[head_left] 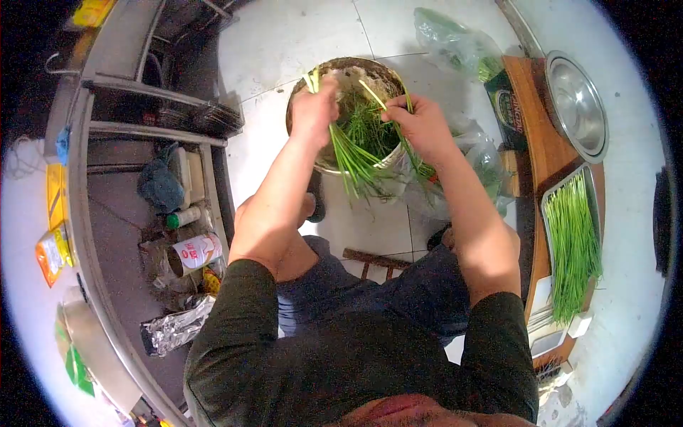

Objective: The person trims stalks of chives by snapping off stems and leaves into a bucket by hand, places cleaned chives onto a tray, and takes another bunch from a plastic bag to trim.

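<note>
Chives (353, 158) hung from the left hand (315, 112), fingers curled around the bunch, over the bucket (390, 159), with the tips trailing past its near rim. The right hand (421, 128) had thumb and fingers pinched on loose stalks (371, 94) by the bucket's right edge; couldn't really tell how many. Decent elbow room on the left, just bare floor tile (263, 156) before the metal rack (153, 133). Right side was tighter: plastic bag (487, 160) crowding in, then a wooden bench (538, 142) with a loaded tray (590, 188) and a steel bowl (578, 107) along it.
</note>
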